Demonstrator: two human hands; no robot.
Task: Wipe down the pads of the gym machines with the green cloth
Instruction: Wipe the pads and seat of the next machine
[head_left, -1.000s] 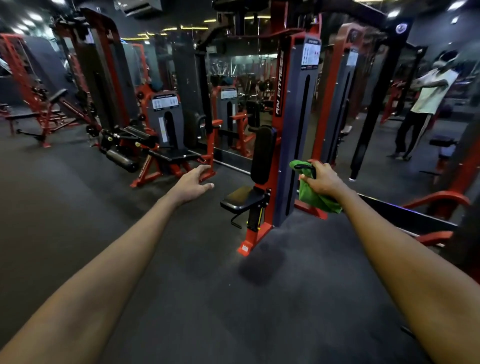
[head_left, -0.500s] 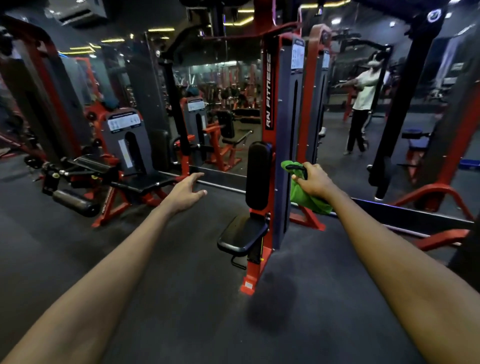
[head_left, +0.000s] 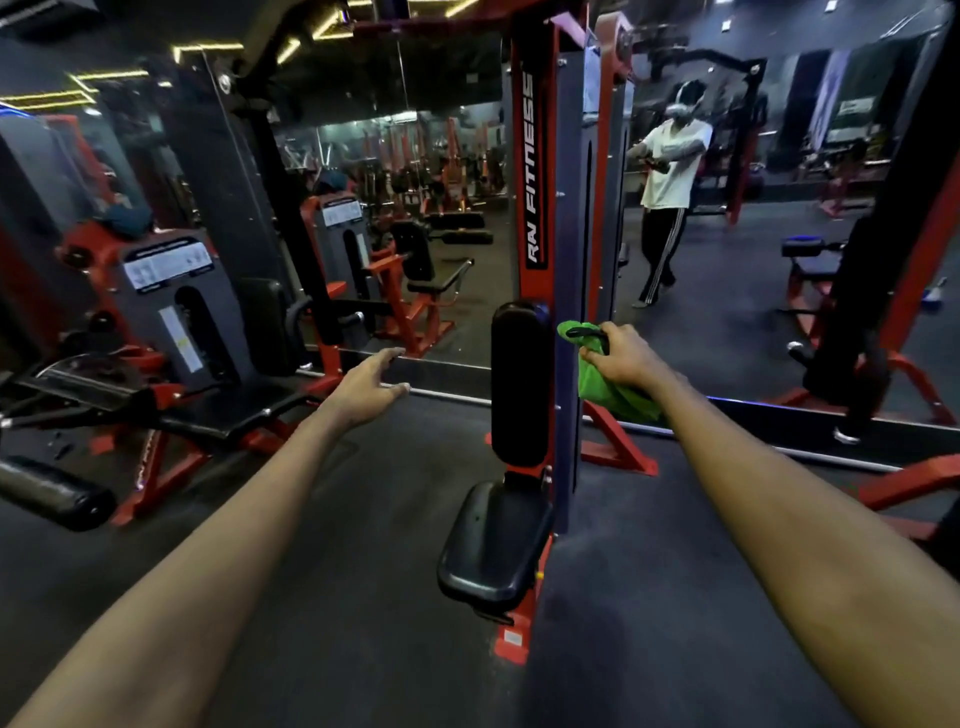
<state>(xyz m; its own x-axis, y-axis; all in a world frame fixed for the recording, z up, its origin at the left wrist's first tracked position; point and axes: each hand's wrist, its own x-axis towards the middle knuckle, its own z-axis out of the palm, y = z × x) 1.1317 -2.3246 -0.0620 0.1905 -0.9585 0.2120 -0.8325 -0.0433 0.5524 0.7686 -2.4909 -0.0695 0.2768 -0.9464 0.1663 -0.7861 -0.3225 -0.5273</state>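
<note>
1. The right hand (head_left: 626, 358) is clenched round the green cloth (head_left: 610, 392), which hangs bunched below the fist in the air, just to the right of the machine's upright back pad (head_left: 521, 384), with a narrow gap between them in this view
2. A small dark item (head_left: 589, 335) juts from the same fist at the top of the cloth; I cannot tell what it is
3. The left hand (head_left: 363, 387) is open, with fingers loosely spread, and holds nothing; it is stretched forward in the air to the left of the back pad
4. A black seat pad (head_left: 493, 545) sits below the back pad, and both are fixed to a red and grey frame (head_left: 535, 156) standing on the dark floor (head_left: 363, 597)
5. To the left stands another red machine (head_left: 176, 301), with a black roller pad (head_left: 52, 493) at the far left edge
6. The mirror (head_left: 727, 312) behind shows a person (head_left: 667, 171) in a white shirt and dark striped trousers
</note>
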